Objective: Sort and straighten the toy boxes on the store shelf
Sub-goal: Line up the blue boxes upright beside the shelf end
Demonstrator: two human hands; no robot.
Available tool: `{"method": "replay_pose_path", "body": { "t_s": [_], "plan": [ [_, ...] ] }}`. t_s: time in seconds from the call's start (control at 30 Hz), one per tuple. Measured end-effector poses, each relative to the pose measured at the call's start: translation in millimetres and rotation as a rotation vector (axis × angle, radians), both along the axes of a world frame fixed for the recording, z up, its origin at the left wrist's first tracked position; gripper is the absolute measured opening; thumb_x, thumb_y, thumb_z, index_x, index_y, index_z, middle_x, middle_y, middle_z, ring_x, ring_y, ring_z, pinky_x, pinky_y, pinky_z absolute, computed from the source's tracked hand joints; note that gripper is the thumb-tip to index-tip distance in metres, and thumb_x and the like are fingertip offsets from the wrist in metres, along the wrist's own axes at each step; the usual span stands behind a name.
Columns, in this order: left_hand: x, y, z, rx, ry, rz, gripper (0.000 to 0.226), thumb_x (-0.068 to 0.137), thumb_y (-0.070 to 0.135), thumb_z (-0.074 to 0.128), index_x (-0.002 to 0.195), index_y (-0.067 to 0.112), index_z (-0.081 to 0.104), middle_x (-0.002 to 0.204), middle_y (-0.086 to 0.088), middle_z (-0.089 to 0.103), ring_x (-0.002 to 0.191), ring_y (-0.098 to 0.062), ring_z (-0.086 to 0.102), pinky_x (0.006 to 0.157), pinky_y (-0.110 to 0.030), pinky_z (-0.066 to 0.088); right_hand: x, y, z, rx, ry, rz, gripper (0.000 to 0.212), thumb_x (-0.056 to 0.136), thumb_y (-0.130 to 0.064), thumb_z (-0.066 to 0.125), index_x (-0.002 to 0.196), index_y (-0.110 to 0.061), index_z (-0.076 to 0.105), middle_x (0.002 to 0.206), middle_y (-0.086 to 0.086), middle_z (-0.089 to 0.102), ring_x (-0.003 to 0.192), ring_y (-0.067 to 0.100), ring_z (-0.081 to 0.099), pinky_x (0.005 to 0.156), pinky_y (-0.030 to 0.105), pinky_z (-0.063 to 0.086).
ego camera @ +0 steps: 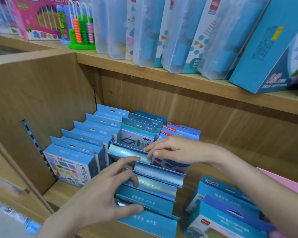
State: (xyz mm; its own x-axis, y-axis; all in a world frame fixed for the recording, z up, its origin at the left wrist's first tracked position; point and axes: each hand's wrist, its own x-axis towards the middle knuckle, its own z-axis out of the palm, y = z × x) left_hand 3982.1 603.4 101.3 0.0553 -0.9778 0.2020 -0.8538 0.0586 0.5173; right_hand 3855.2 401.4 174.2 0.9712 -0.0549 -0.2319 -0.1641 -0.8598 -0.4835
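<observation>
Your left hand (pixel 100 191) rests on the middle row of shiny blue toy boxes (pixel 151 184) on the lower wooden shelf (pixel 62 191). Its fingers (pixel 127 160) lie spread and loosely bent over the smooth, glossy box tops, and the thumb presses against the front of a near box. They touch and press; they do not wrap around any box.

Your right hand (pixel 175 150) reaches in from the right. Its fingertips pinch the thin top edge of the rear shiny box (pixel 127 151) in that row, a flat cardboard flap that gleams silver-blue.

To the left stands a neat row of light blue boxes with hang tabs (pixel 79 146), each a flat rectangle with a small slot hole on top. The front one shows bright shapes printed on it. Behind your right hand are boxes with red labels (pixel 175 130). At the lower right sit bigger blue boxes (pixel 227 208), tilted.

On the upper shelf (pixel 162 73) stand cloudy, see-through plastic cases (pixel 144 31), a tall teal carton (pixel 268 48), a pink box (pixel 40 19) and a green-based abacus (pixel 81 31) with round beads.
</observation>
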Motion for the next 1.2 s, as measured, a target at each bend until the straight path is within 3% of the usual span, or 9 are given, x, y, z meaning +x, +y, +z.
{"method": "replay_pose_path", "body": {
  "t_s": [0.2, 0.33, 0.53, 0.67, 0.77, 0.83, 1.0, 1.1, 1.2],
  "plan": [
    [-1, -2, 0, -0.022, 0.054, -0.005, 0.041, 0.069, 0.074, 0.057, 0.093, 0.041, 0.048, 0.143, 0.035, 0.011, 0.126, 0.014, 0.028, 0.089, -0.007, 0.03, 10, -9, 1, -0.222, -0.049, -0.034, 0.037, 0.097, -0.029, 0.041, 0.129, -0.013, 0.051, 0.136, 0.0, 0.049, 0.126, 0.012, 0.043, 0.102, 0.02, 0.029],
    [1, -11, 1, -0.03, 0.079, 0.003, 0.042, 0.069, 0.07, 0.06, 0.094, 0.039, 0.048, 0.143, 0.038, 0.01, 0.127, 0.016, 0.024, 0.094, -0.008, 0.028, 1, -20, 3, -0.269, -0.181, -0.147, 0.035, 0.096, -0.026, 0.043, 0.126, -0.01, 0.054, 0.135, 0.003, 0.048, 0.127, 0.012, 0.04, 0.097, 0.013, 0.026],
    [-7, -13, -7, -0.074, 0.086, 0.042, 0.044, 0.075, 0.071, 0.046, 0.102, 0.036, 0.048, 0.145, 0.036, 0.003, 0.127, 0.016, 0.023, 0.091, 0.002, 0.025, -46, -8, 7, -0.134, -0.025, -0.163, 0.034, 0.089, -0.043, 0.051, 0.114, -0.022, 0.061, 0.107, -0.012, 0.063, 0.091, 0.001, 0.056, 0.081, 0.015, 0.043],
    [-20, -10, -17, -0.107, 0.221, 0.182, 0.05, 0.067, 0.074, 0.039, 0.102, 0.039, 0.044, 0.137, 0.04, 0.008, 0.123, 0.025, 0.015, 0.089, 0.006, 0.018, -53, -4, -5, -0.224, -0.068, -0.184, 0.034, 0.094, -0.041, 0.043, 0.109, -0.016, 0.06, 0.093, 0.004, 0.069, 0.082, 0.013, 0.061, 0.085, 0.033, 0.045],
    [-26, -13, -16, -0.14, 0.279, 0.217, 0.051, 0.064, 0.073, 0.041, 0.1, 0.037, 0.043, 0.131, 0.037, 0.016, 0.113, 0.034, 0.018, 0.084, 0.008, 0.021, -51, -4, -12, -0.108, -0.034, -0.213, 0.038, 0.092, -0.045, 0.045, 0.121, -0.022, 0.054, 0.106, 0.001, 0.068, 0.096, 0.016, 0.062, 0.091, 0.035, 0.045],
    [-28, -13, -14, -0.145, 0.278, 0.21, 0.043, 0.071, 0.069, 0.055, 0.098, 0.038, 0.042, 0.127, 0.036, 0.019, 0.111, 0.034, 0.019, 0.084, 0.007, 0.024, -49, 1, -20, -0.004, 0.019, -0.239, 0.045, 0.087, -0.049, 0.051, 0.128, -0.03, 0.045, 0.115, -0.01, 0.063, 0.097, 0.008, 0.059, 0.093, 0.03, 0.045],
    [-22, -14, -13, -0.172, 0.281, 0.204, 0.029, 0.083, 0.03, 0.062, 0.094, 0.042, 0.038, 0.123, 0.035, 0.023, 0.108, 0.034, 0.022, 0.087, 0.006, 0.022, -36, 7, -31, -0.043, -0.099, -0.277, 0.03, 0.092, -0.03, 0.051, 0.122, -0.032, 0.048, 0.116, -0.014, 0.061, 0.096, -0.002, 0.057, 0.088, 0.023, 0.045],
    [-7, -12, -8, -0.162, 0.285, 0.215, 0.024, 0.078, 0.038, 0.06, 0.094, 0.038, 0.042, 0.124, 0.031, 0.027, 0.11, 0.032, 0.025, 0.091, 0.003, 0.024, -19, 13, -24, -0.057, -0.089, -0.251, 0.034, 0.094, -0.027, 0.048, 0.128, -0.027, 0.045, 0.114, -0.013, 0.058, 0.075, -0.014, 0.051, 0.067, 0.007, 0.038],
    [20, -2, 0, -0.078, 0.251, 0.237, 0.029, 0.073, 0.054, 0.052, 0.096, 0.037, 0.045, 0.126, 0.028, 0.03, 0.112, 0.017, 0.036, 0.09, 0.001, 0.028, 1, 22, -21, -0.07, -0.092, -0.231, 0.037, 0.094, -0.027, 0.048, 0.13, -0.022, 0.042, 0.125, -0.003, 0.056, 0.086, 0.004, 0.051, 0.07, 0.017, 0.037]
  ]
}}
